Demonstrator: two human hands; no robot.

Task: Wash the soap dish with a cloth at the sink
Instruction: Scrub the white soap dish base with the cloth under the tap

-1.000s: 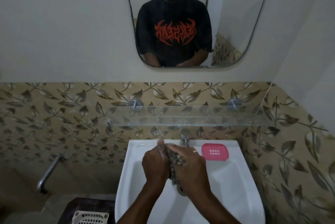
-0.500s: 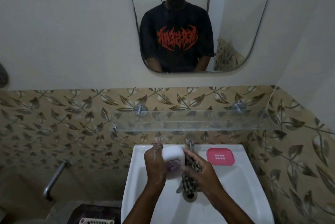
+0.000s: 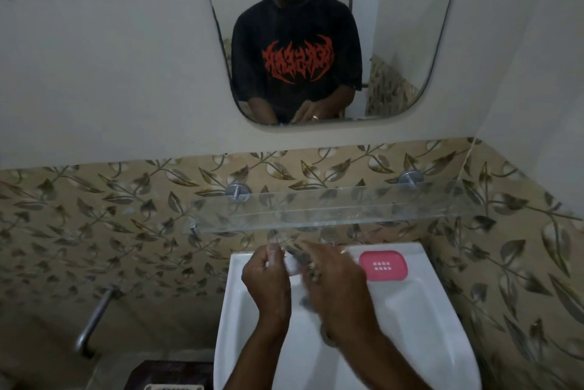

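Observation:
Both my hands are together over the back of the white sink. My left hand grips a white soap dish part, mostly hidden by the fingers. My right hand presses a dark checked cloth against it; the cloth is blurred. A pink soap dish piece with small holes lies flat on the sink's back right rim, apart from my hands. The tap is hidden behind my hands.
A glass shelf juts out just above my hands. A mirror hangs on the wall above it. A metal pipe runs down the wall at lower left, with a white basket at the bottom edge.
The white soap dish part, held up in plain view half a second ago, is now covered by the cloth as my right hand moved up against my left.

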